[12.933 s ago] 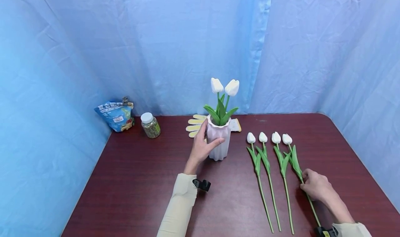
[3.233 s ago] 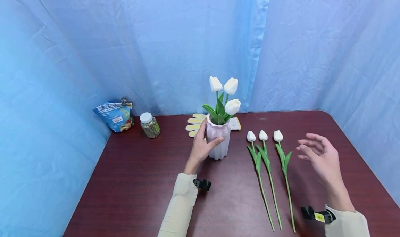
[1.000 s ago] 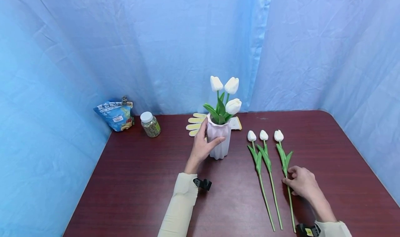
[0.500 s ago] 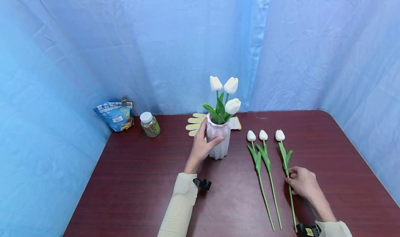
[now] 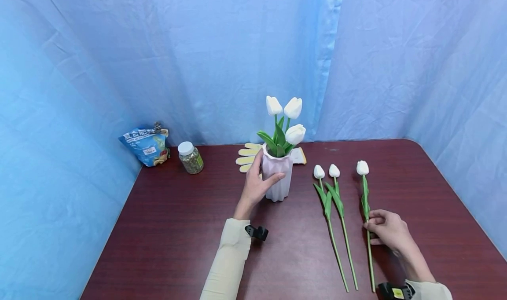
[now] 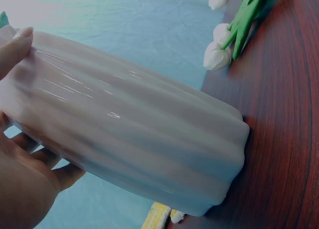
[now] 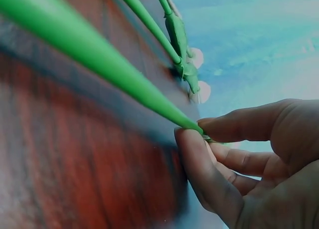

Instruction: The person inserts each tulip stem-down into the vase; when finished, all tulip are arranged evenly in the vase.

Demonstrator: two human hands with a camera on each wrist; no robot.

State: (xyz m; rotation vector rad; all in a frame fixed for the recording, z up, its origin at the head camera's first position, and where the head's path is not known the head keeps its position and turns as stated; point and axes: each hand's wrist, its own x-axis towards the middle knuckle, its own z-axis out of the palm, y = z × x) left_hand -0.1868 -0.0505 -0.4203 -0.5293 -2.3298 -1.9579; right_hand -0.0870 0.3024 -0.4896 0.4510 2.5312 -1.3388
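Note:
My left hand (image 5: 255,186) grips the pale pink fluted vase (image 5: 279,181) from its left side, thumb across the front. The vase stands upright on the table and carries three white tulips (image 5: 295,134) with green leaves. In the left wrist view the glossy vase (image 6: 129,114) fills the middle, its scalloped foot on the wood. With thumb and forefinger, my right hand (image 5: 390,230) pinches the green stem of a white tulip (image 5: 362,168) just below its leaves. That stem (image 7: 124,79) runs to the fingertips in the right wrist view. Two more tulips (image 5: 336,203) lie side by side to its left.
Behind the vase lies a yellow-and-white work glove (image 5: 246,158). A white-lidded jar (image 5: 191,158) of small granules and a blue clipped pouch (image 5: 147,147) stand at the back left of the dark red table (image 5: 178,238). Blue curtains (image 5: 237,62) hang around it.
A third tulip has joined the vase since the oldest frame. During the last second my right hand pinched another tulip and shifted it right, turning its leaves. My left hand kept its hold.

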